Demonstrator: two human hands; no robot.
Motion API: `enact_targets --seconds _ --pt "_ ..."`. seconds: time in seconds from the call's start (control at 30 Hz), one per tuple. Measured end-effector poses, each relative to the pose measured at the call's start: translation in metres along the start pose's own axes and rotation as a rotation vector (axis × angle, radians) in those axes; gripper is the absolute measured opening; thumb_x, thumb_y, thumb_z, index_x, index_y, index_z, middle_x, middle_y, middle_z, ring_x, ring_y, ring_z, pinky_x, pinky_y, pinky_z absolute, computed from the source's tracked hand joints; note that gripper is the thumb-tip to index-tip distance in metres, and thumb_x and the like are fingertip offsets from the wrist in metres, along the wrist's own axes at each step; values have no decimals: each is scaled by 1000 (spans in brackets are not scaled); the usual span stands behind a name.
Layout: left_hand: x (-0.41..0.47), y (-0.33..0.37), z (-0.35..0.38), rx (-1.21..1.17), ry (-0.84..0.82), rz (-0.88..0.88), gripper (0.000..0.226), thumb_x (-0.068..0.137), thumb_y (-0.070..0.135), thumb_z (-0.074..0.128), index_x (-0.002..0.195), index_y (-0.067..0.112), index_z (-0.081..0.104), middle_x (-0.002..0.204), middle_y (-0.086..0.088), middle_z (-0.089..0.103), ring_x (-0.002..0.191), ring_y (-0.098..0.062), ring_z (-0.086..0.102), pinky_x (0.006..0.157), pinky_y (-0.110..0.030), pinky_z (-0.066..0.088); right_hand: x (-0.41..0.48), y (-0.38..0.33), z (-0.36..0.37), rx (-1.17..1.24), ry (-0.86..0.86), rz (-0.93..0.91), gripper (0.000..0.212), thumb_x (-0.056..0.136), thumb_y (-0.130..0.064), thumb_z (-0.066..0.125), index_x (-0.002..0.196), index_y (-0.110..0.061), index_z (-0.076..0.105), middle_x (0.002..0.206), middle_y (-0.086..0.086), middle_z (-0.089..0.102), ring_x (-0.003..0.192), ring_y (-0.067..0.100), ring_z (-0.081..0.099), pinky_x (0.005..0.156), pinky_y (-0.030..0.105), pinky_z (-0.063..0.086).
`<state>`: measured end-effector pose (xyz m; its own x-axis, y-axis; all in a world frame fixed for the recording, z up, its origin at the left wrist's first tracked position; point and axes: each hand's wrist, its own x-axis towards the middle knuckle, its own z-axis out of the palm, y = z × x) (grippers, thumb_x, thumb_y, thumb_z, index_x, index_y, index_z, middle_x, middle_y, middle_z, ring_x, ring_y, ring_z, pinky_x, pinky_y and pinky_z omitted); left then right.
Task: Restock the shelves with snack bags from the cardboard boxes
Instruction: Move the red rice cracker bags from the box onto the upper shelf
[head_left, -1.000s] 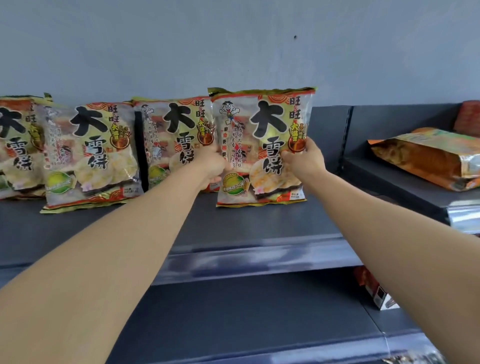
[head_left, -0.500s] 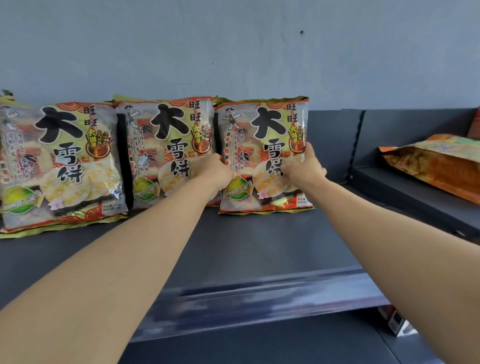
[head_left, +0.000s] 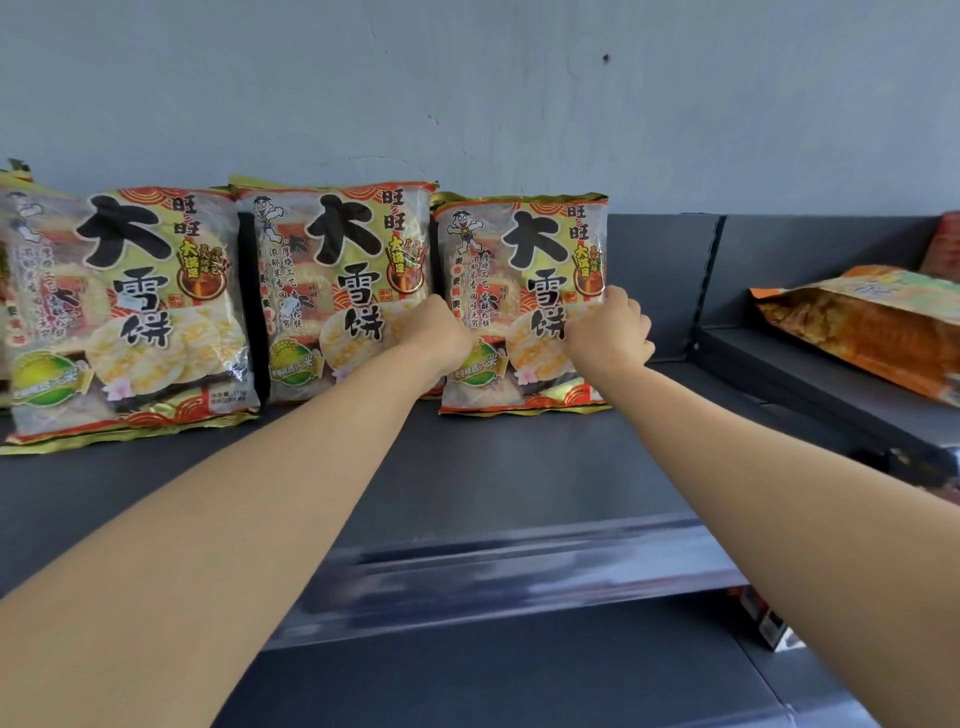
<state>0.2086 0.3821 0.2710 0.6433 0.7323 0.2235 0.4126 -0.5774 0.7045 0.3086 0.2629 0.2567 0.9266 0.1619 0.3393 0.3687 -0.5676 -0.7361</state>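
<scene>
**Arms:** both are extending forward, nearly straight, over the shelf (head_left: 467, 467) towards its far side.

**Left hand** (head_left: 441, 338): is curling round the left edge of the right bag (head_left: 524, 291), back of the hand facing the camera and fingertips hidden. It is gripping the pack.

**Right hand** (head_left: 610, 332): is gripping the same bag's right edge with bent fingers. Where the thumb lies cannot be told.

**Right bag:** is standing upright at the far side of the shelf with its base on the deck, held between both hands.

**Middle bag** (head_left: 332, 280): is standing just left of the right bag, their edges meeting. The left forearm is crossing its lower right corner.

**Left bag** (head_left: 124, 312): is standing further left and leaning back. It is sitting nearer than the other two.

**Orange bag** (head_left: 872, 322): is lying flat on the neighbouring shelf to the right, well apart from the hands.

**Rail** (head_left: 519, 566): is running along the shelf's near edge, under both forearms.
</scene>
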Motion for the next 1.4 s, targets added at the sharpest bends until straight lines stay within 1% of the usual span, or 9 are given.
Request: enact_targets --seconds 0.1,0.3,0.43,0.6,0.93,1.0,1.13,1.27,1.4 --pt "-17 4 -7 -39 -55 43 41 91 14 59 129 8 46 112 -7 54 94 -21 49 75 -28 37 -14 -1 -10 7 -30 -80 50 93 -18 49 141 -13 37 142 7 43 131 28 36 107 45 31" --pt "-65 10 -21 -190 -79 91 46 89 12 61 132 9 46 123 -8 55 107 -21 56 87 -30 46 -60 3 -46 74 -131 -253 43 93 -19 50 136 -13 47 135 4 53 125 25 46 106 44 38" --pt "-116 18 -26 -231 -104 159 39 89 9 60 127 7 51 107 -7 56 84 -15 55 73 -25 47 -104 18 -81 30 -158 -372 38 93 -17 51 130 -11 54 129 6 58 120 25 52 103 41 40" --pt "-200 22 -11 -237 -217 152 31 86 9 64 116 6 57 100 -8 58 99 -26 61 96 -41 50 -169 60 -126 -5 -212 -392 32 93 -16 52 124 -10 59 120 5 63 111 22 56 94 31 41" --pt "-369 -12 95 -211 -657 -69 13 87 8 63 99 10 58 94 -12 61 77 -18 58 86 -35 53 -278 205 -186 -194 -490 -111 30 90 -14 57 118 -8 63 114 10 67 105 27 62 87 27 47" --pt "-394 -18 120 -211 -725 -139 11 88 8 62 98 9 58 95 -13 61 74 -16 57 77 -30 53 -292 235 -191 -266 -561 -63 29 89 -15 57 115 -4 64 118 12 65 110 29 59 92 30 45" --pt "-435 -24 171 -200 -857 -276 11 89 8 63 99 7 58 92 -14 60 66 -16 54 62 -22 47 -309 290 -198 -482 -723 49 32 92 -23 52 94 8 63 101 17 63 103 34 59 79 34 48" --pt "-456 -30 215 -255 -961 -461 18 88 7 62 104 -1 61 86 -10 59 68 -16 55 69 -27 49 -308 348 -200 -527 -841 216 33 91 -22 56 114 0 64 113 15 64 109 31 59 94 38 48" --pt "-468 -40 254 -205 -940 -574 34 88 16 64 117 0 55 89 -7 54 78 -18 54 69 -27 48 -308 397 -192 -588 -887 293 43 88 -32 58 122 -5 59 114 9 64 102 26 61 86 31 50"
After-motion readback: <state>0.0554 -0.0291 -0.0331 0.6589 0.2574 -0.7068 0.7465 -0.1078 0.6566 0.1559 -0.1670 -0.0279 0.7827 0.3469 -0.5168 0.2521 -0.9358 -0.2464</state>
